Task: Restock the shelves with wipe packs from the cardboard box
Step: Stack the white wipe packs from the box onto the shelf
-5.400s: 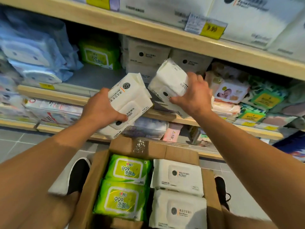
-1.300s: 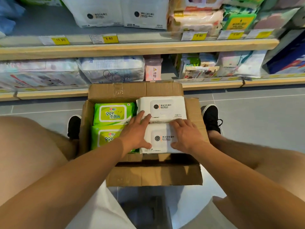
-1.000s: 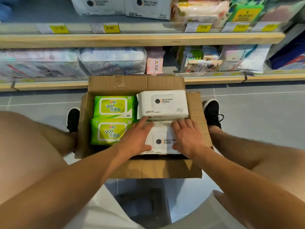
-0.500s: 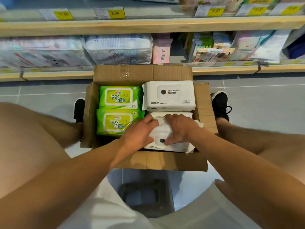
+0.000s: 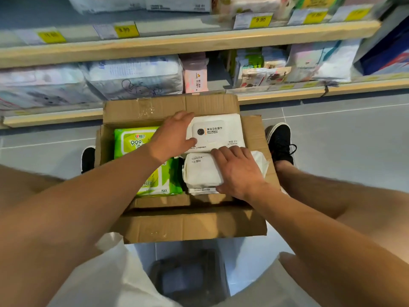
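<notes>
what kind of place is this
Most likely a shop aisle, probably a supermarket or drugstore: wooden shelves carry yellow price tags and packaged baby-care goods, and an open cardboard box of wipe packs sits on the tiled floor.

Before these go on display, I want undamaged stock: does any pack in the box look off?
The near white pack under the right hand sits tilted and crumpled, unlike the flat far white pack. No tear shows.
</notes>
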